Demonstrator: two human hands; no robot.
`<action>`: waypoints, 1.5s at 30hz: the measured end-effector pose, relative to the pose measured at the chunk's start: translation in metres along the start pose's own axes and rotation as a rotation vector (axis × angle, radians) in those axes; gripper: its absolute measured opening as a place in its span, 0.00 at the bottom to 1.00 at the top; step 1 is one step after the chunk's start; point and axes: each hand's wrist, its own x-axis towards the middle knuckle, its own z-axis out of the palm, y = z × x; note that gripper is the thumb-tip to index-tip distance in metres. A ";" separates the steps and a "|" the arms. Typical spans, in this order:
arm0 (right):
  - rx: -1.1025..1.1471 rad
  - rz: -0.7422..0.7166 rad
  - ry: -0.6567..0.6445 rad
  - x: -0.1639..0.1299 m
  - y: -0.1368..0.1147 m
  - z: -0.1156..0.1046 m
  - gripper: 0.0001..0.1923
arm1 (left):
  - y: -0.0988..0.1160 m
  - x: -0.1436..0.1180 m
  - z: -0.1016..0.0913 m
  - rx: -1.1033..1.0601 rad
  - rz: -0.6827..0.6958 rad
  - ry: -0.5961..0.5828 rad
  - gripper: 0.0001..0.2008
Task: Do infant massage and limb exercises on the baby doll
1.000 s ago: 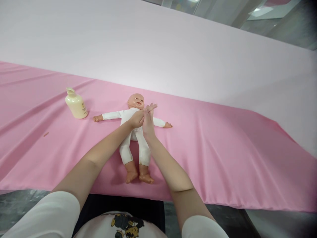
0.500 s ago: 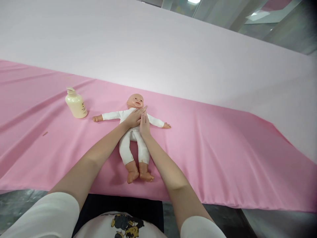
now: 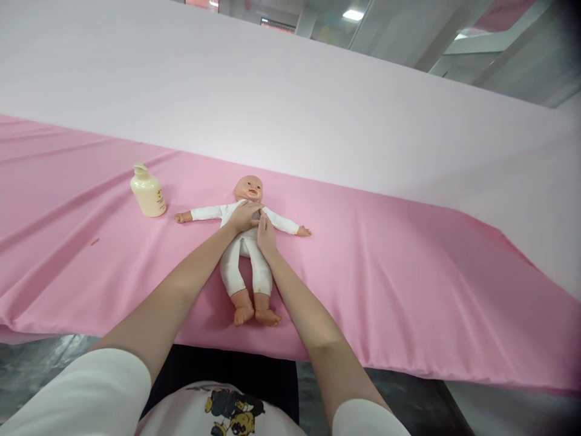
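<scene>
Both your left hand (image 3: 245,217) and right hand (image 3: 265,233) sit close together over the doll (image 3: 248,247), its head (image 3: 249,186) just beyond them; the left has thumb parted from fingers, the right's closure cannot be told.

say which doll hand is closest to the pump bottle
The doll's hand on the picture's left: it lies beside the pump bottle, slightly apart, while the doll's other hand is at picture right, much farther off.
</scene>
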 end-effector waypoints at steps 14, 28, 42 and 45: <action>-0.785 -0.053 -0.316 -0.085 -0.042 0.005 0.35 | -0.009 0.004 0.011 0.132 -0.086 0.227 0.21; -0.892 0.006 -0.221 -0.069 -0.029 0.015 0.43 | 0.007 -0.051 -0.004 0.211 -0.291 -0.049 0.30; -0.838 -0.035 -0.222 0.001 -0.007 0.021 0.43 | 0.034 -0.075 -0.016 0.162 -0.334 -0.104 0.32; -0.829 -0.112 -0.247 0.013 -0.005 0.021 0.42 | 0.036 -0.074 -0.018 0.150 -0.341 -0.113 0.32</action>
